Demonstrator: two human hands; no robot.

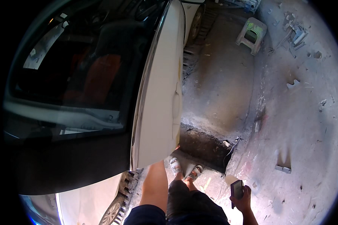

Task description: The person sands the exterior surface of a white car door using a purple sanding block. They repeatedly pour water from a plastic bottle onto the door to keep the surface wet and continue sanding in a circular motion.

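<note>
A cream-coloured car door (159, 101) with a large dark window (82, 123) fills the left side. My left forearm (154, 187) reaches up to the door's lower end. Most of my left hand (177, 147) is hidden behind the door edge; only a small bit of skin shows there, so its grip is unclear. At the lower right, my right hand (245, 198) is closed around a dark rectangular device (237, 189) with a grey panel. A pale, rounded shape (231, 179) shows just beyond the device; what it is I cannot make out.
My sandalled feet (186, 170) stand before a dark sunken gap (204, 148) in the concrete. A dusty stool (252, 33) stands at the far right, near scattered debris (298, 37). A small bracket-like piece (283, 169) lies on the right floor. Car wheels (112, 213) show lower left and at the top.
</note>
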